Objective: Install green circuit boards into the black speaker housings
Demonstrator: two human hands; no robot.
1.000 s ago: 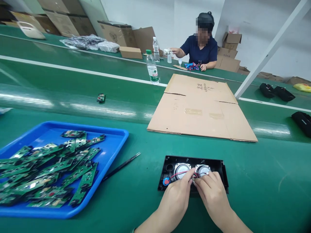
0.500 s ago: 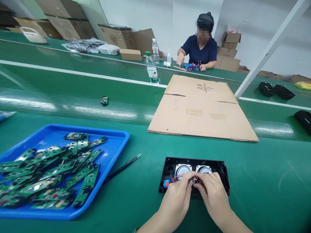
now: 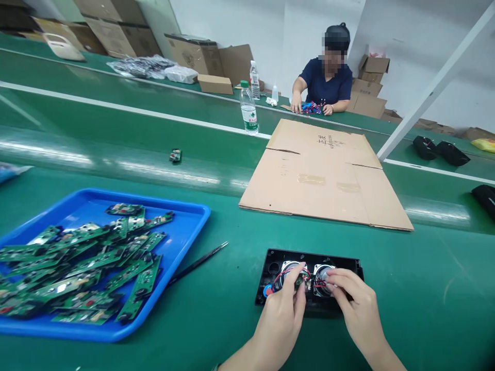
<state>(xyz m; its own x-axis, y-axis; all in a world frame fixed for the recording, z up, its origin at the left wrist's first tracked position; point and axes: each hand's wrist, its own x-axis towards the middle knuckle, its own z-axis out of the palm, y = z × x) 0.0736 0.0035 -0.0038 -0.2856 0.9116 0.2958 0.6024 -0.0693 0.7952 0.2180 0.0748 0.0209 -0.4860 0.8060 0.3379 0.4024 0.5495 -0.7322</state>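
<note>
The black housing (image 3: 309,281) lies flat on the green belt (image 3: 406,309), its long axis running left to right, straight ahead of both hands. Two round speakers (image 3: 288,272) sit side by side in it, with red and black wires (image 3: 299,274) looped across them. The left hand (image 3: 282,319) pinches a small green board (image 3: 299,282) at the wires over the left speaker. The right hand (image 3: 358,306) rests fingertips on the right speaker; whether it pinches anything there I cannot tell. The two hands are about equally near, each over its own half.

Left of the housing lie black tweezers (image 3: 197,264), then a blue tray (image 3: 185,226) heaped with boards. A flattened carton (image 3: 325,175) lies beyond, and a bottle (image 3: 248,107) farther off. Across the line, another person (image 3: 327,77) sits working.
</note>
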